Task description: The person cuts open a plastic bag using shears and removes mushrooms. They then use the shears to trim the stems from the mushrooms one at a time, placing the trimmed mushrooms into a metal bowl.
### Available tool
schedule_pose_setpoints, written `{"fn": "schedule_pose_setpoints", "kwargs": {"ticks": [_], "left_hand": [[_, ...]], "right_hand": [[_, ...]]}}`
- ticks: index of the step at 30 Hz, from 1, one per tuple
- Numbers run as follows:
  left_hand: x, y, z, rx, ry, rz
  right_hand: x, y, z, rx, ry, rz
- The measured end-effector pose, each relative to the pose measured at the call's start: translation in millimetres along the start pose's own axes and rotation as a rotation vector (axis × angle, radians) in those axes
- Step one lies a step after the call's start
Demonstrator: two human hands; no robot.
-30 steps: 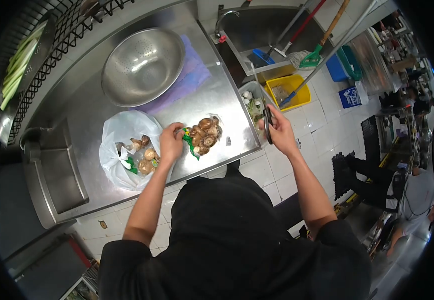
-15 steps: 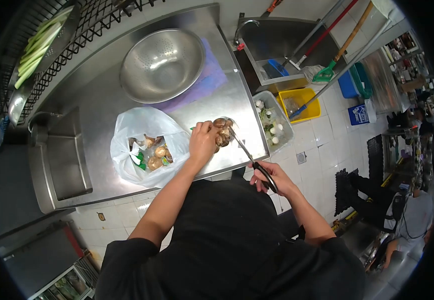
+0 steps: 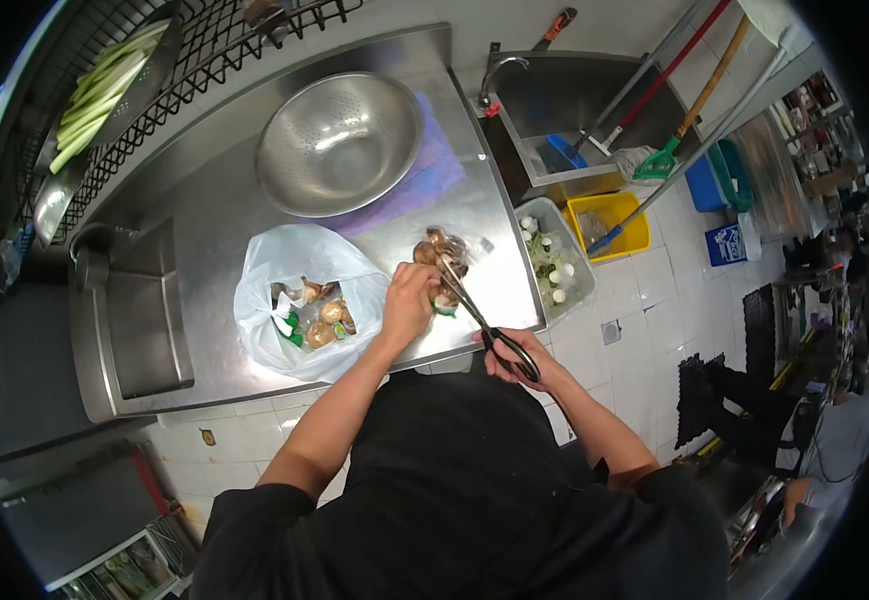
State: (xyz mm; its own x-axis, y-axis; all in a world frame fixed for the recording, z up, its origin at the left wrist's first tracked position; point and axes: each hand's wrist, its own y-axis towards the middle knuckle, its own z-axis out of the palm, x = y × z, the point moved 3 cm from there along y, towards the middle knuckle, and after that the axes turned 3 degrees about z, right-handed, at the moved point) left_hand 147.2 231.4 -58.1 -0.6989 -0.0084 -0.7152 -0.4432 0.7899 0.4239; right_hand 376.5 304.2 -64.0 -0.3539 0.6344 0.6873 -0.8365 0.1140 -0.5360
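Note:
A clear plastic packet of brown mushrooms [image 3: 440, 244] lies on the steel counter near its right end. My left hand [image 3: 411, 302] grips the packet's near left side, fingers closed. With my right hand [image 3: 522, 362] I hold black-handled scissors [image 3: 473, 310] by the loops; their blades reach over the packet beside my left fingertips. Whether they are cutting the plastic cannot be made out. Left of my left hand, a white plastic bag [image 3: 290, 255] stands open with more packed mushrooms [image 3: 323, 333] inside.
A large steel colander [image 3: 340, 145] rests on a purple cloth [image 3: 442, 160] behind. A sink basin [image 3: 145, 300] is at the left. Beyond the counter's right edge are a grey bin [image 3: 567, 255], a yellow bucket [image 3: 622, 222] and mop handles. Another person [image 3: 835, 440] is far right.
The mushroom packet has been turned, so its green part now shows on the near side. The scissors have shifted left onto the packet. The whole view has moved slightly.

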Motion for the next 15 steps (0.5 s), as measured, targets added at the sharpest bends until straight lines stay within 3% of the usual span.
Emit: {"fn": "schedule_pose_setpoints", "kwargs": {"ticks": [6,14,15], "left_hand": [[-9.0,-2.0,-16.4,0.008,-0.028,0.048],[19.6,0.3,-25.1,0.083,0.021,0.048],[22.6,0.6,-24.9,0.069,0.032,-0.029]], "right_hand": [[4.3,25.8,-16.9,0.224,0.068,-0.159],[27.0,21.2,-38.7,0.204,-0.141,-0.011],[27.9,20.9,-37.0,0.182,-0.145,0.011]]}}
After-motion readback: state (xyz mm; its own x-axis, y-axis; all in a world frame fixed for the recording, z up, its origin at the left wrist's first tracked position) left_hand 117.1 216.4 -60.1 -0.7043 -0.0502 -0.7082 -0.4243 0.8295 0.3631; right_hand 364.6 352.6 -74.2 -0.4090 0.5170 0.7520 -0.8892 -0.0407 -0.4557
